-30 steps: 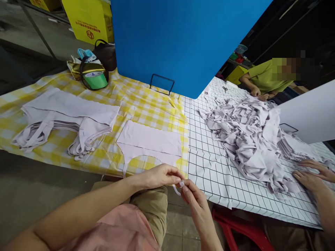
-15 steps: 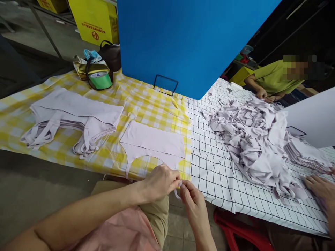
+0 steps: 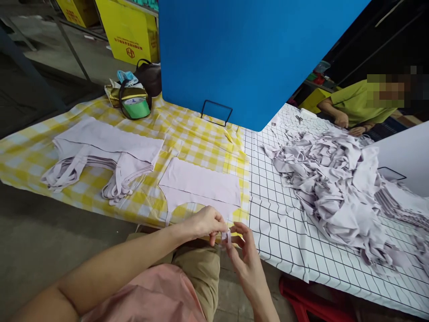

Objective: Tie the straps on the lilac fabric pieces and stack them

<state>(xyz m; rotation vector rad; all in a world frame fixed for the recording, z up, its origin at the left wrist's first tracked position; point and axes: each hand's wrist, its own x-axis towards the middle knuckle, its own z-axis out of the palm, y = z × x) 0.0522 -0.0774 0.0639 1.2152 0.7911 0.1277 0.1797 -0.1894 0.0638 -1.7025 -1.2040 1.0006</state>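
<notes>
A pale lilac camisole top [image 3: 201, 179] lies flat on the yellow checked cloth, its straps toward me. Its right-hand strap [image 3: 227, 235] reaches off the table edge and makes a small loop between my hands. My left hand [image 3: 208, 222] is closed, pinching the strap from the left. On the other side, my right hand [image 3: 246, 252] has thumb and a finger on the loop, with its index finger raised apart. Further left, a stack of matching tops [image 3: 109, 141] lies with straps hanging toward the front edge.
A heap of lilac garments [image 3: 328, 183] covers much of the white grid cloth [image 3: 275, 223] at right. Behind stands a tall blue panel [image 3: 234, 58] on a wire foot. A green tape roll [image 3: 136, 108] and dark bag sit back left. A co-worker [image 3: 362, 103] handles garments across the table.
My right index finger has lifted away from the pinch, and the strap now shows as a wider loop between my hands. The view has shifted slightly. Another person's hand at the right edge has gone.
</notes>
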